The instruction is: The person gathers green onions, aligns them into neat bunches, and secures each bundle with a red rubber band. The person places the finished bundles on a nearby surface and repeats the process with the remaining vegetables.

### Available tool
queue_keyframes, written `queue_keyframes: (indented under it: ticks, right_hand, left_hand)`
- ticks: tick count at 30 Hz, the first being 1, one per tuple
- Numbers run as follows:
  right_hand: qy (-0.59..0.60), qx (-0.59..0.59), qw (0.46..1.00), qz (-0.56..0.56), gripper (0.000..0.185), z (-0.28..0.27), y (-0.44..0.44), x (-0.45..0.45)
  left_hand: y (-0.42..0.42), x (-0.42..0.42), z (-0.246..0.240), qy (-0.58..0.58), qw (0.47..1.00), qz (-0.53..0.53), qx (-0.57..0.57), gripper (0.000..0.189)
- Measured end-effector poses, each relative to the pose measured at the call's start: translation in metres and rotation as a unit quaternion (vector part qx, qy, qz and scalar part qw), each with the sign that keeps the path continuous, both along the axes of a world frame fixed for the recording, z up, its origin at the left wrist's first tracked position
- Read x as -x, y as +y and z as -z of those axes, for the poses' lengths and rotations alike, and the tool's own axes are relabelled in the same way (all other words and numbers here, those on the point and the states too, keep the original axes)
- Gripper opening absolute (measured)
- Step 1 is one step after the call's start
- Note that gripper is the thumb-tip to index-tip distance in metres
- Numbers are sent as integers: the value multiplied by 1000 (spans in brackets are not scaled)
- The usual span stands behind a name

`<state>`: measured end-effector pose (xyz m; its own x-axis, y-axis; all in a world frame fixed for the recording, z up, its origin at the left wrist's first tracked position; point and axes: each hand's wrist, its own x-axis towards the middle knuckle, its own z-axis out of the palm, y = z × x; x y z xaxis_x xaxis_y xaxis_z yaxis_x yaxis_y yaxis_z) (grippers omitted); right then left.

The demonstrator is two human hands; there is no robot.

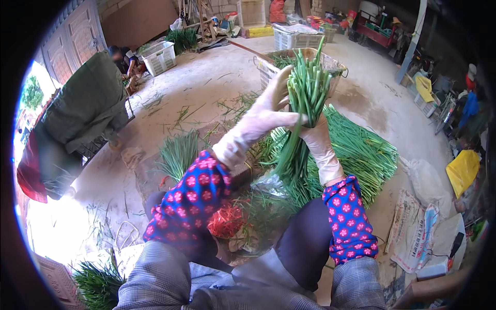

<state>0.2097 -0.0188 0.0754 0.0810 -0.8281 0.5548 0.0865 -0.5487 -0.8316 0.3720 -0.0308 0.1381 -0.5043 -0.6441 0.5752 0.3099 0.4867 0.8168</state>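
My right hand (317, 135), in a pale glove, grips a bundle of long green stalks (310, 83) that look like garlic chives. Its cut ends point up and the leafy part hangs below. At the bundle's left side is my left hand (265, 110), also gloved, with thumb and fingers spread wide. The thumb reaches across the front of the bundle; whether the fingertips touch it is hidden. Beneath and to the right lies a large heap of the same stalks (356, 155). A smaller bunch (179, 153) stands left of my left forearm. Red plastic ties (226, 220) lie between my legs.
Ahead stands a plastic crate (267, 73) with greens, another crate (296, 38) behind it. A covered cart (83, 100) is at the left; near it a person (130, 64) crouches beside a white basket (159, 58). Printed sacks (410, 232) lie right, more greens (97, 285) lower left.
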Motion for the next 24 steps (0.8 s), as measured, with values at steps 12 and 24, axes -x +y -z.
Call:
queue_keyframes:
  ticks: [12, 24]
  right_hand:
    - [33, -172, 975, -138, 56, 12, 46, -51]
    - [-80, -233, 953, -176, 34, 37, 57, -80]
  left_hand:
    - [-11, -72, 19, 137, 984, -36, -111, 38]
    - [-15, -73, 15, 176, 959, -104, -197, 12]
